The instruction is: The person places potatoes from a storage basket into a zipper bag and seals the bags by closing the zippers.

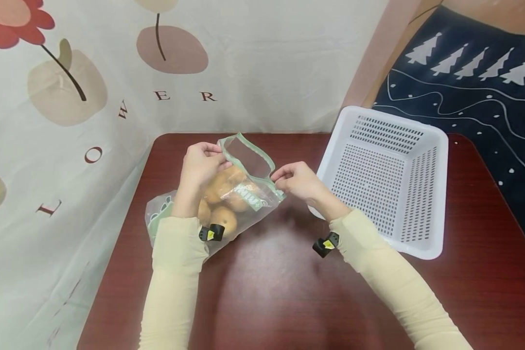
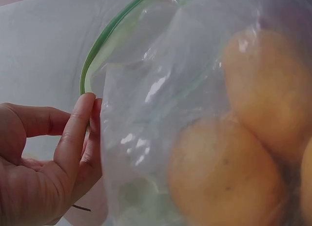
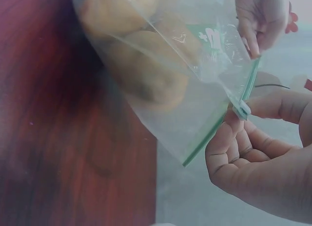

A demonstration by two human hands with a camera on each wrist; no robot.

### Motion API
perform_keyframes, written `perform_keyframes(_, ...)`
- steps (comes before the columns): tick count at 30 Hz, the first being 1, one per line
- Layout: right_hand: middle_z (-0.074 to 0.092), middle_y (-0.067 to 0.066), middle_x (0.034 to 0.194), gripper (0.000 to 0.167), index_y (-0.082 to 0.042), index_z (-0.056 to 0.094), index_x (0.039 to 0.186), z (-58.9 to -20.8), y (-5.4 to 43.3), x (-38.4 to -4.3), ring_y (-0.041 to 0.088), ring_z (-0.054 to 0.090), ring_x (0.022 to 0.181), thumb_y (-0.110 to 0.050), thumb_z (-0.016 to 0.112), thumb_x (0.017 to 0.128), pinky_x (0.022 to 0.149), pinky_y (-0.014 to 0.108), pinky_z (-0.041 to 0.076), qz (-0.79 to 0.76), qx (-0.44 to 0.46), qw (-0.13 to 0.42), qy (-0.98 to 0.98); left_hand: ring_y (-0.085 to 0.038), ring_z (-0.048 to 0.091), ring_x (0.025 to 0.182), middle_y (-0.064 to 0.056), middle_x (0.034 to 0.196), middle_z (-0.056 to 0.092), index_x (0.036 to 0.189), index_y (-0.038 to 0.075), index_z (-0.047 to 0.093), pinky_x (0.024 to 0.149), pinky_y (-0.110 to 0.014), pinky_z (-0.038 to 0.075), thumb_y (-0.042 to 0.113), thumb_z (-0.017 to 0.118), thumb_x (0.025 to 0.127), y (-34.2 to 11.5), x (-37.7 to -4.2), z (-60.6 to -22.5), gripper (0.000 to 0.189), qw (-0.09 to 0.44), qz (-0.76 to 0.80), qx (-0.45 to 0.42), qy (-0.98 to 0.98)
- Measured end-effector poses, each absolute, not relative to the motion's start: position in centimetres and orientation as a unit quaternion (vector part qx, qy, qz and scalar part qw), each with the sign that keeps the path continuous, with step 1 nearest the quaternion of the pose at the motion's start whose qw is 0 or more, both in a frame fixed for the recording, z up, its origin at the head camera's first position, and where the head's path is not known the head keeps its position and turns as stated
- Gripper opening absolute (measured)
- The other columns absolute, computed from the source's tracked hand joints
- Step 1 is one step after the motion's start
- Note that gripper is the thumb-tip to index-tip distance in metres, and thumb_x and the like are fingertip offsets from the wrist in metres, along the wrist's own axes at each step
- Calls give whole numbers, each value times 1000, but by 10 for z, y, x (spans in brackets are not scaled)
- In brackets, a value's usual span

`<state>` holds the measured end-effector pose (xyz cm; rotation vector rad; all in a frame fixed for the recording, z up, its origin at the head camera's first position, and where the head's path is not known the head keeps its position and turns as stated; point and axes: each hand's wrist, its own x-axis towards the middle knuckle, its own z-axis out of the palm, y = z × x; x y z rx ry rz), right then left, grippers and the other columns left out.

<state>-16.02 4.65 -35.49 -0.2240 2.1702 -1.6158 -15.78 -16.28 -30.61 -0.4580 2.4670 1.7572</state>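
A clear zip bag (image 1: 262, 206) with green edging leans on the table, its mouth gaping at the top. Several potatoes (image 1: 224, 221) fill its lower part and show through the plastic. At the left end of the mouth, my left hand (image 1: 202, 165) pinches the green rim (image 2: 90, 65) between its fingertips. My right hand (image 1: 298, 181) grips the zip slider (image 3: 241, 109) between thumb and curled fingers, a short way in from the right corner. Between slider and corner the green zip strip lies closed; towards the left hand the mouth stands apart.
A white perforated plastic basket (image 1: 435, 194) stands to the right, close to my right forearm. The dark red table (image 1: 262, 301) ends against a flower-patterned cloth (image 1: 267, 63) behind. A navy cloth with white trees (image 1: 459, 112) hangs at the right.
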Motion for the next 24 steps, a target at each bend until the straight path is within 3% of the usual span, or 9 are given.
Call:
perform_keyframes(14, 59, 2, 69, 19, 11, 64, 94, -324, 63, -172, 10, 53, 67, 11, 57, 76, 56, 16, 45, -598, -115, 191, 770, -3, 62, 60, -14, 91, 57, 111, -9, 49, 71, -15, 54, 1, 51, 83, -166, -166, -285, 29, 45, 574, -137, 806)
perform_keyframes(24, 61, 2, 74, 19, 11, 63, 96, -307, 76, -173, 11, 54, 70, 10, 58, 78, 63, 20, 50, -587, -179, 203, 763, -8, 62, 61, -11, 81, 55, 98, -9, 51, 68, -20, 58, -3, 51, 86, -176, -167, -265, 14, 28, 627, -110, 771)
